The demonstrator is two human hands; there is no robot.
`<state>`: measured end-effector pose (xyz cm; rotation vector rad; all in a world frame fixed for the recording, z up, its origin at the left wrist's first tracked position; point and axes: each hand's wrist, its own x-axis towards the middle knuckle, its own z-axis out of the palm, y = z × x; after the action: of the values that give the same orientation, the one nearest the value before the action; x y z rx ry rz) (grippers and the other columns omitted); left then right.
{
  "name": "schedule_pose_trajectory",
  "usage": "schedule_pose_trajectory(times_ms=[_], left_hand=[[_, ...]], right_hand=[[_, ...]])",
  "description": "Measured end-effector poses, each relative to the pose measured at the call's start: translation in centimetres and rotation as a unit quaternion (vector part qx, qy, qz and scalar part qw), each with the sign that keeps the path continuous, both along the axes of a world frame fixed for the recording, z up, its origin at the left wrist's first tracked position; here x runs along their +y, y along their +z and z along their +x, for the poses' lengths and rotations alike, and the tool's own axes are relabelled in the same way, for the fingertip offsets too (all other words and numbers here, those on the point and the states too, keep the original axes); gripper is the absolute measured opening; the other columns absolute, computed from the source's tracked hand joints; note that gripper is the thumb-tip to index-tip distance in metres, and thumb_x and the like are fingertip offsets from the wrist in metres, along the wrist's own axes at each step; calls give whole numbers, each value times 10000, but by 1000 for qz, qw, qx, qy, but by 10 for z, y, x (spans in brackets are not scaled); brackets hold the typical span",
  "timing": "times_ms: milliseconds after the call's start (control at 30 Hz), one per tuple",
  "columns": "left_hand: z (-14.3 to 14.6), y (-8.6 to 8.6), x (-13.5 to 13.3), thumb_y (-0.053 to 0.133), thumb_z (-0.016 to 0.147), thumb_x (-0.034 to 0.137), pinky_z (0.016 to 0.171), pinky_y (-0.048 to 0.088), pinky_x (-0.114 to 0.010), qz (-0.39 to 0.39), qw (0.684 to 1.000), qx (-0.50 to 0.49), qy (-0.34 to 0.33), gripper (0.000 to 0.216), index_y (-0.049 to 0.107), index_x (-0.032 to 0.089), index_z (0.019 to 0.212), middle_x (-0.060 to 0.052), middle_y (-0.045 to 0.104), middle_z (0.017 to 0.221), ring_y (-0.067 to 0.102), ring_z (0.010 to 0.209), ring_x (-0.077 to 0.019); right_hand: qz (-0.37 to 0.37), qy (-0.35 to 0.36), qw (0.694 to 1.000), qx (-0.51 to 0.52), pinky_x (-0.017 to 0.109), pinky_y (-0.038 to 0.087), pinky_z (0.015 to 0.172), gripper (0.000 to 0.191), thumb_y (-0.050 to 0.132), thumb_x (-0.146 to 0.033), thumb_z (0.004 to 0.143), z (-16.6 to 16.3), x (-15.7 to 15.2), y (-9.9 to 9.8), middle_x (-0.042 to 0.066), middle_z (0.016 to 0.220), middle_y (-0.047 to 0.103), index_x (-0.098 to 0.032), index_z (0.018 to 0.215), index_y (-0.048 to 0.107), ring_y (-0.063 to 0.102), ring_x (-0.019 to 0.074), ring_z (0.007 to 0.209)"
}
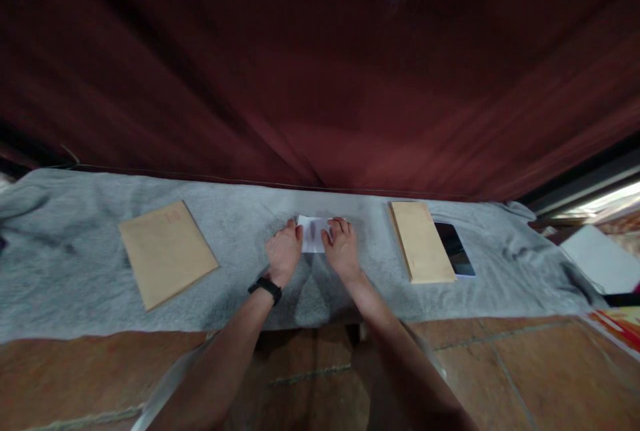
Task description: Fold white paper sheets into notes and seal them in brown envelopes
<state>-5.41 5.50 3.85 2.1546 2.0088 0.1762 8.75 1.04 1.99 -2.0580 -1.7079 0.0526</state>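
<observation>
A small folded-looking white paper [314, 236] lies on the grey cloth between my two hands. My left hand [284, 249], with a black band on its wrist, grips the paper's left edge, thumb along the side and fingers curled. At the opposite edge, my right hand [343, 244] has its fingers bent over the paper's right end, with the thumb on its near part. Both hands rest low, close to the cloth. Some fingertips are hidden behind the hands.
Grey cloth [240, 217] covers the long narrow surface. A brown envelope [167, 254] lies at left; a stack of brown envelopes [425, 244] partly covers a dark-screened device [456, 249] at right. Behind hangs dark red fabric [320, 84]. A white flat object [603, 257] is far right.
</observation>
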Motion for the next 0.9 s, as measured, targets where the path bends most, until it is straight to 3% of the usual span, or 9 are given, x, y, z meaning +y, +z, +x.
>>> schedule_pose_trajectory(times_ms=[133, 333, 900], left_hand=[[0, 0, 2, 315, 1056, 386, 768, 522, -368, -1, 1000, -4, -3, 411, 641, 178, 1194, -154, 775, 981, 752, 942, -315], [1, 0, 1, 299, 1061, 382, 773, 528, -369, -5, 1000, -2, -3, 418, 635, 173, 1192, -158, 774, 985, 752, 934, -307], [-1, 1, -1, 253, 1066, 386, 806, 521, -394, -16, 1000, -19, -16, 486, 569, 121, 1323, -198, 761, 977, 744, 959, -336]], right_hand=[[-9, 63, 998, -1, 392, 337, 1193, 454, 402, -298, 1058, -16, -9, -16, 136, 1548, 506, -103, 1440, 549, 419, 244, 1444], [-41, 57, 997, -39, 459, 239, 1257, 587, 348, -418, 1083, -22, -20, -28, 157, 1627, 386, -68, 1548, 422, 340, 286, 1519], [3, 21, 997, -78, 511, 271, 1225, 576, 352, -389, 1084, -28, -19, -37, 199, 1618, 378, -74, 1565, 389, 354, 302, 1511]])
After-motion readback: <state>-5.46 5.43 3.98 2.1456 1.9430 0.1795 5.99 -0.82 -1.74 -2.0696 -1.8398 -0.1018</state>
